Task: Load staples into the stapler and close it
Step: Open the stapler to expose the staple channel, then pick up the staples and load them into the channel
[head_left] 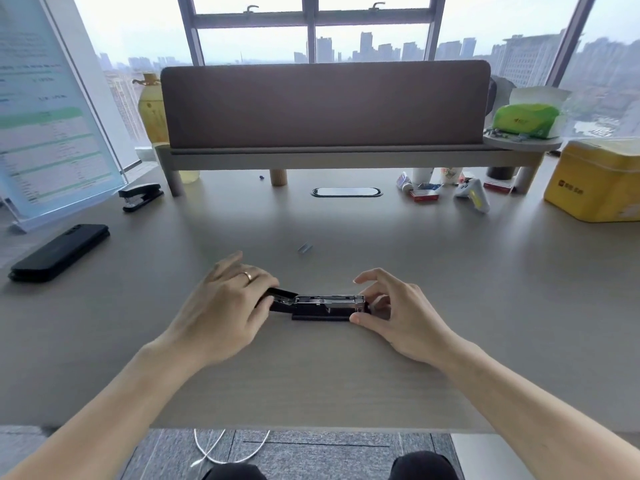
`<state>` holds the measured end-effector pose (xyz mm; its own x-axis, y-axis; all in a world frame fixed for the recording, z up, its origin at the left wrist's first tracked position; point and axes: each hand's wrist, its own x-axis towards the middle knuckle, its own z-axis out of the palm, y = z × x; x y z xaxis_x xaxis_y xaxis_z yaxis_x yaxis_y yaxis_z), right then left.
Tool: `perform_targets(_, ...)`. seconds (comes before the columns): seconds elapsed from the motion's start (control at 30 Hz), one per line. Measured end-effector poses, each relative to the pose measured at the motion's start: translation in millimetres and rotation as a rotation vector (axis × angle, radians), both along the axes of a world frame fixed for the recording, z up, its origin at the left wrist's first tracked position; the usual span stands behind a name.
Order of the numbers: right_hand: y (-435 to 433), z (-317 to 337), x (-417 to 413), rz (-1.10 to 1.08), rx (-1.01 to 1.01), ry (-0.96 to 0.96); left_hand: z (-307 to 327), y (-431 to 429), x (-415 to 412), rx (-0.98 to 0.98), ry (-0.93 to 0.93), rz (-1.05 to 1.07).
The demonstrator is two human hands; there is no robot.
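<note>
**Black stapler open between my hands**

Black and lying flat on the pale desk [450, 289], the stapler [322, 308] sits right in front of me with its metal channel [329, 299] exposed. My left hand [225, 306] grips its left end, where the lid is swung back. My right hand [391, 313] pinches the right end between thumb and fingers. A small strip of staples [304, 248] lies loose just beyond. Another stapler [140, 196] rests far left.

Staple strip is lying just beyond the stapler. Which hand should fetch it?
Probably right. The right hand only pinches the open stapler at its end, while the left hand steadies it. The staple strip lies between them.
</note>
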<state>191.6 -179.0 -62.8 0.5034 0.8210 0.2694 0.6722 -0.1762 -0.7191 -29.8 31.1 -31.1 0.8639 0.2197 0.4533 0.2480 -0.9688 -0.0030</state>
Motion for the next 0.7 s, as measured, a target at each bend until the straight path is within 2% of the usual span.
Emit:
perform_targets(0.07,0,0,0,-0.006,-0.006,-0.001,-1,-3,3,0.011,0.076,-0.002)
perform_targets(0.13,0,1,0,-0.011,-0.013,-0.002,-4,-3,1,-0.082,0.113,0.026)
perform_targets(0.43,-1,-1,1,-0.032,-0.015,0.019,-6,-3,0,-0.267,0.116,0.07)
perform_targets(0.57,-5,6,11,0.044,0.033,0.113,17,5,23,-0.491,-0.007,0.08)
perform_targets(0.63,-4,15,26,0.043,0.089,0.191,24,17,47,-0.541,-0.072,0.106)
perform_targets(0.7,3,20,43,-0.021,0.094,0.21,25,30,75,-0.558,-0.043,0.167)
